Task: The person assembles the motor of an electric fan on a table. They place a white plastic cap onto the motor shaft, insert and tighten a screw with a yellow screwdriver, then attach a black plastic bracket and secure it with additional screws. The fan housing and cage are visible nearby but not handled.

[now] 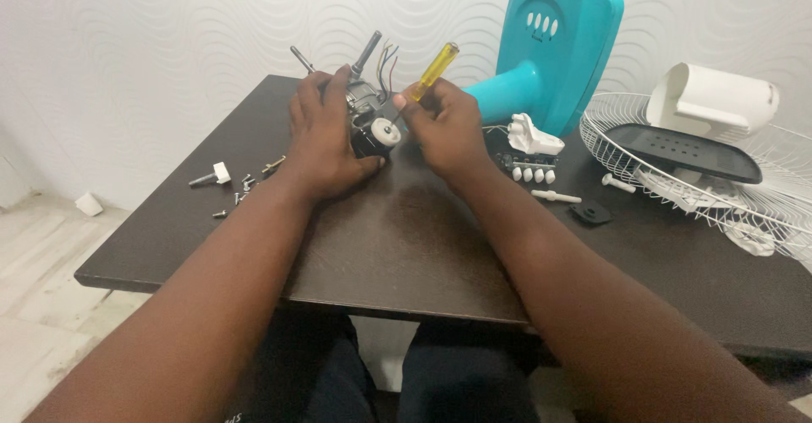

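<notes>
Head view: dark wooden table point(406, 254) before white patterned wall; left hand point(326, 140) clasps one grey fan motor point(365, 106), right hand point(448, 127) grips one yellow-handled screwdriver point(433, 69).

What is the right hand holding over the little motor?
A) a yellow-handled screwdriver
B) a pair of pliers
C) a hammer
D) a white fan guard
A: the right hand grips a yellow-handled screwdriver, its tip down at the motor that the left hand steadies.
</notes>
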